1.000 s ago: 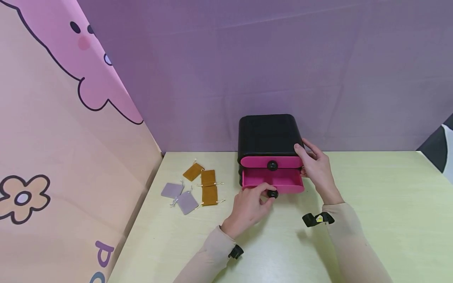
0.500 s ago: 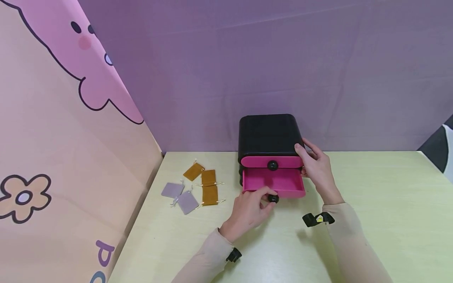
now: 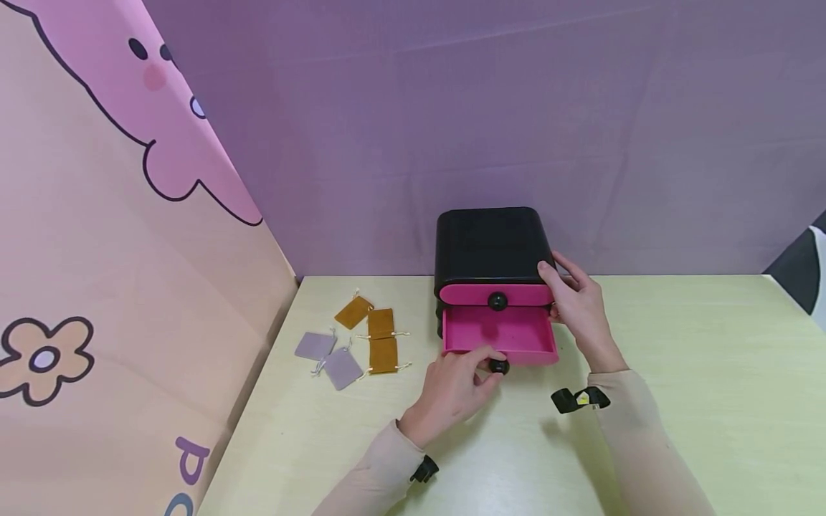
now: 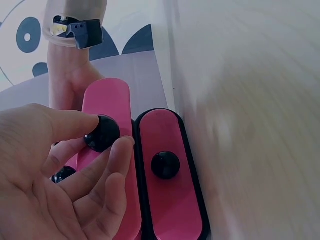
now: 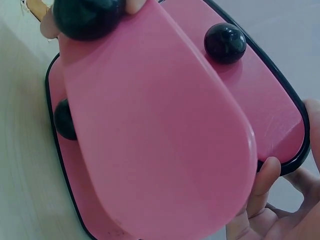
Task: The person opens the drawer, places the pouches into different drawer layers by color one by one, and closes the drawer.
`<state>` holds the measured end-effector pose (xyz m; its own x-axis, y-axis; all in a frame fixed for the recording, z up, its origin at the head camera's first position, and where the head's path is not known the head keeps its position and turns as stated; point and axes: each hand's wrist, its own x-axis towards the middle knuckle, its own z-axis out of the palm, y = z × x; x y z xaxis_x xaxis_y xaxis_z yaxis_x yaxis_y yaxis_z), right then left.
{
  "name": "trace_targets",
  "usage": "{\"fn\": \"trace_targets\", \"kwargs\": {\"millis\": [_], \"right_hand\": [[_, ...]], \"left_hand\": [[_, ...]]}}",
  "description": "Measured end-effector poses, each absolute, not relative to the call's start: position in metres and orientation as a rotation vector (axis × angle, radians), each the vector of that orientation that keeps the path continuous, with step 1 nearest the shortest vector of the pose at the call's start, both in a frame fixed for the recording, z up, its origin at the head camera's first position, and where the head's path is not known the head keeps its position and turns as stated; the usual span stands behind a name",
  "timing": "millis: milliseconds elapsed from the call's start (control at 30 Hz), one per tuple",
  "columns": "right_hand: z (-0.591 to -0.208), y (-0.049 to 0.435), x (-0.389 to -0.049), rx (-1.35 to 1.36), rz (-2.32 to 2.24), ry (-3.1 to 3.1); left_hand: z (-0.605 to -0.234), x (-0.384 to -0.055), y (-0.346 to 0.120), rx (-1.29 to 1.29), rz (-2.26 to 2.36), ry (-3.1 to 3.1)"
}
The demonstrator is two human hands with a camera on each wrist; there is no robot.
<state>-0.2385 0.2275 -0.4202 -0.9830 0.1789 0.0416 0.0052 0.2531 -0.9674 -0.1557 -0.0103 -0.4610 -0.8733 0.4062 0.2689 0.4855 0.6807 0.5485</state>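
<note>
A black mini drawer cabinet (image 3: pixel 493 244) with pink drawers stands at the back of the table. Its middle drawer (image 3: pixel 535 356) is pulled out, and the pink floor inside shows. My left hand (image 3: pixel 448 398) pinches that drawer's round black knob (image 4: pixel 102 133) between thumb and fingers. With the thumb at the top front edge and fingers round the side, my right hand (image 3: pixel 584 315) grips the cabinet's right side. The top drawer (image 3: pixel 452 294) is closed. Below the pulled-out one, the bottom drawer (image 4: pixel 172 205) sits flush in its frame in the left wrist view.
Left of the cabinet lie small drawstring pouches: lilac pouches (image 3: pixel 343 368) and mustard-brown pouches (image 3: pixel 383 356), several in all. A purple cloth backdrop (image 3: pixel 413 143) rises behind the table (image 3: pixel 697 401). A printed panel (image 3: pixel 129 272) borders the left edge.
My left hand has drawn the middle drawer further out towards me by its knob. My right hand has kept its grip on the cabinet's side, and the pouches have not moved.
</note>
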Motion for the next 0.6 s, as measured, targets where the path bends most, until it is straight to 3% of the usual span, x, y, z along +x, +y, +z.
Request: {"fn": "trace_targets", "kwargs": {"millis": [600], "right_hand": [[-0.42,0.228,-0.2383,-0.181,1.832,-2.375]], "left_hand": [[-0.4594,-0.1522,-0.0133,-0.764,-0.75,-2.781]]}}
